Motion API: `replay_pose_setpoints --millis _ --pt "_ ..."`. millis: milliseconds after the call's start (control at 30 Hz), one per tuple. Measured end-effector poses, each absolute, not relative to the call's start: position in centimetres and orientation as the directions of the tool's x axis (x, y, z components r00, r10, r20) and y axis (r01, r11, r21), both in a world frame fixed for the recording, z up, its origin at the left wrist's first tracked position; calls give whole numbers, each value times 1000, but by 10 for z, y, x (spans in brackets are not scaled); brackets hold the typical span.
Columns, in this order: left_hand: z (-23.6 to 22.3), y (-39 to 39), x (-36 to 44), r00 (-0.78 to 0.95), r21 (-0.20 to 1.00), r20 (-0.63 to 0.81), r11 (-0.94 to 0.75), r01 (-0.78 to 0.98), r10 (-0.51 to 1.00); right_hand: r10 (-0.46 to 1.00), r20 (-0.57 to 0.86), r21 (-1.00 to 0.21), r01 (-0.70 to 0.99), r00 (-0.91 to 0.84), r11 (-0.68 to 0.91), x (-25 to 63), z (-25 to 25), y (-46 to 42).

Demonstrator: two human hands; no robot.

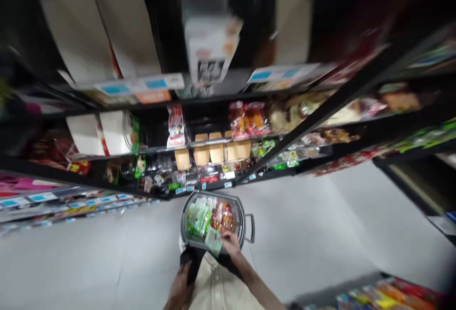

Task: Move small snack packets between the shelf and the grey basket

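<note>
A dark grey shopping basket [188, 193] stands in front of me, close to my body. Inside it lie a green-and-clear packet [198, 217] and reddish-brown packaged food [223, 215]. My right hand [231, 243] reaches over the near right rim, its fingers closed on the edge of a pale green packet [213, 239]. By the near left side of the basket, my left hand [182, 274] is low against a black thing [188, 255]; blur and shadow hide its fingers.
Ahead, a black shelf unit [206, 186] carries packaged foods, tan boxes [209, 152] and price labels. A dark upright post [306, 124] crosses its right part. Pale floor [285, 215] runs around the basket. Colourful packs [388, 295] fill a display at the lower right.
</note>
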State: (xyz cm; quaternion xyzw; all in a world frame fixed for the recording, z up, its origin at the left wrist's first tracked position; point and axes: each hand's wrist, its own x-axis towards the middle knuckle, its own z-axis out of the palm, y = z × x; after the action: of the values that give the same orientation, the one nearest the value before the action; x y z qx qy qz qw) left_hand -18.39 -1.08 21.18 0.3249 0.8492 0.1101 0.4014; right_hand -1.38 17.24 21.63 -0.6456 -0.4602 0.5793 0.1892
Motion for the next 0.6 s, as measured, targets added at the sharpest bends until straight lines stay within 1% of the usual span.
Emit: replay_pose_setpoints --millis 33,67,100,167,233,300,400,500,600 --pt "220 -1 -177 -454 511 -566 725 461 688 821 -559 -804 312 -111 -505 -5 226 172" --pt "225 9 -170 -435 578 -516 675 459 738 807 -571 -817 201 -148 -541 4 234 170" --pt "228 20 -163 -417 642 -456 615 458 786 781 -598 -801 87 -181 -593 13 239 168" --pt "232 46 -149 -403 740 -316 489 462 859 759 -615 -755 -118 -212 -645 28 246 163" --pt "239 74 -133 -371 805 -200 368 465 907 742 -628 -699 -247 -234 -670 41 256 160" --pt "254 100 -117 -307 860 -141 270 433 941 742 -632 -667 -330 -222 -668 51 272 161" --pt "284 128 -95 -190 910 -100 167 379 977 798 -583 -690 -428 -152 -584 63 302 173" --pt "315 145 -78 -101 915 -46 83 396 994 858 -497 -736 -462 -128 -495 72 326 197" --pt "343 160 -63 -28 908 7 5 420 1000 881 -457 -745 -488 -122 -454 74 343 217"
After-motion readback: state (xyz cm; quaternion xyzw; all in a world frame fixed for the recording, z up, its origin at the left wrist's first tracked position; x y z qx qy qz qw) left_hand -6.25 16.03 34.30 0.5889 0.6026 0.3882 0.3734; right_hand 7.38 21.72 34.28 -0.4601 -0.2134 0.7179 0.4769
